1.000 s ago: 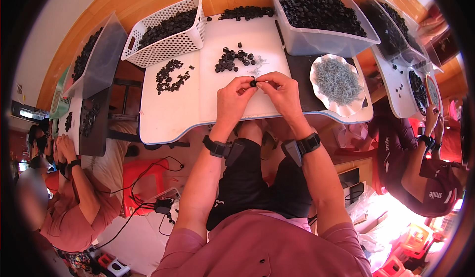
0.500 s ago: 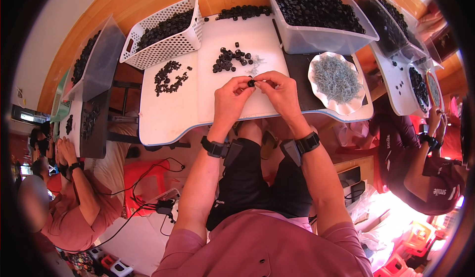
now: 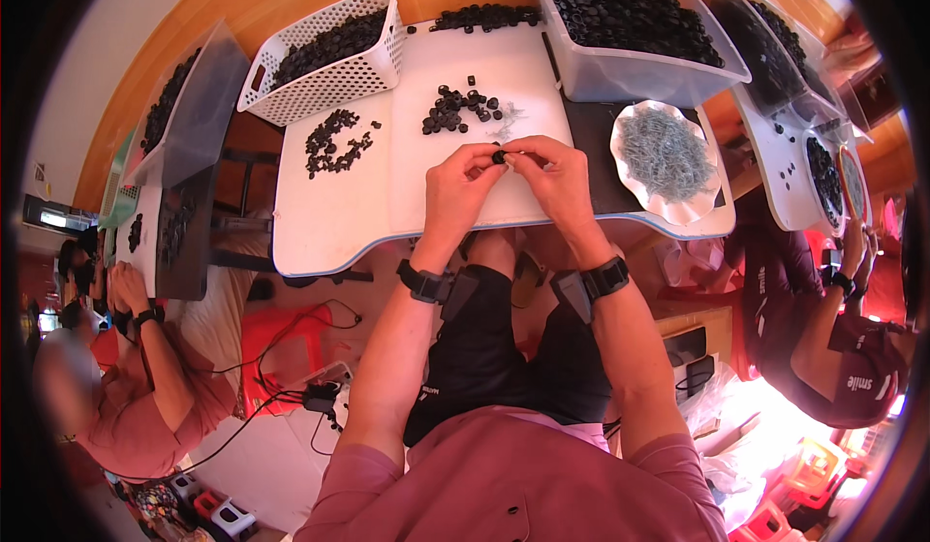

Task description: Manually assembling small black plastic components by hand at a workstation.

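My left hand (image 3: 455,185) and my right hand (image 3: 560,182) meet over the front part of the white table (image 3: 417,193). Between their closed fingertips is a small black round part (image 3: 499,157), pinched from both sides. Whether the right fingers also grip a thin metal piece is hidden. Just beyond lies a loose pile of similar black parts (image 3: 450,114). A small heap of thin silvery metal pieces, perhaps screws (image 3: 511,118), touches its right side. Farther left are scattered smaller black pieces (image 3: 334,145).
A scalloped white plate (image 3: 622,176) of metal pieces sits on a black mat (image 3: 593,135) at right. Behind stand a white perforated basket (image 3: 325,96) and a clear tub (image 3: 639,82), both filled with black parts. Co-workers sit at left (image 3: 165,387) and right (image 3: 790,309).
The view has shifted slightly. Both hands stay together at the black part, with the fingers slightly re-placed around it.
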The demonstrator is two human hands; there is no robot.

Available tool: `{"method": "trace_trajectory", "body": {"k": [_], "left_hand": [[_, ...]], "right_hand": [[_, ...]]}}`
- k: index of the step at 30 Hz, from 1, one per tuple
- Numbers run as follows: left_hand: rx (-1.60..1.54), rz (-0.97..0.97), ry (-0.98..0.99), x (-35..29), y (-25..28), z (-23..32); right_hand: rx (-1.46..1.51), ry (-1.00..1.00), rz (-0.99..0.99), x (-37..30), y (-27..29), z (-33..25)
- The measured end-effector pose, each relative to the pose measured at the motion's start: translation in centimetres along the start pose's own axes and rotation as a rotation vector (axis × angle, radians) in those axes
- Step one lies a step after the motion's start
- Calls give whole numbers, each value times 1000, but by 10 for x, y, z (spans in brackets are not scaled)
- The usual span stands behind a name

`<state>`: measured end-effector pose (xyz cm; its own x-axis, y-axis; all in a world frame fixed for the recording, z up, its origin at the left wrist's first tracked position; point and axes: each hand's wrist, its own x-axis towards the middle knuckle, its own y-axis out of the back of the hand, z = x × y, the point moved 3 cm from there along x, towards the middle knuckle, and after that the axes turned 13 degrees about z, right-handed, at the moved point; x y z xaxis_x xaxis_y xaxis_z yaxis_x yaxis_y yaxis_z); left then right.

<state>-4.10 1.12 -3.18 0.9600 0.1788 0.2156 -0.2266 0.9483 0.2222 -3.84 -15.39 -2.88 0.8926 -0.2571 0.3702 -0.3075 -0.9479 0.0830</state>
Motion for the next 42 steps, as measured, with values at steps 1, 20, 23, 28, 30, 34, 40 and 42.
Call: {"method": "trace_trajectory", "body": {"k": [1, 20, 23, 28, 30, 34, 40, 42], "left_hand": [[7, 19, -22, 0, -1, 0], [72, 80, -128, -1, -2, -4], [90, 75, -133, 0, -1, -3], [120, 26, -57, 3, -1, 2], [131, -4, -24, 7, 1, 0], [-74, -115, 105, 16, 9, -8], [-176, -159, 222, 18, 7, -8], [-206, -162, 235, 19, 6, -11]], "right_hand": [[-8, 20, 9, 0, 0, -1], [-137, 167, 17, -1, -3, -7], [-192, 253, 25, -4, -5, -11], [-249, 417, 4, -8, -5, -12], [-260, 451, -4, -8, -5, -12], [-227, 467, -5, -9, -10, -25], [-95, 204, -33, -9, -8, -8], [-45, 170, -31, -5, -8, -5]]}}
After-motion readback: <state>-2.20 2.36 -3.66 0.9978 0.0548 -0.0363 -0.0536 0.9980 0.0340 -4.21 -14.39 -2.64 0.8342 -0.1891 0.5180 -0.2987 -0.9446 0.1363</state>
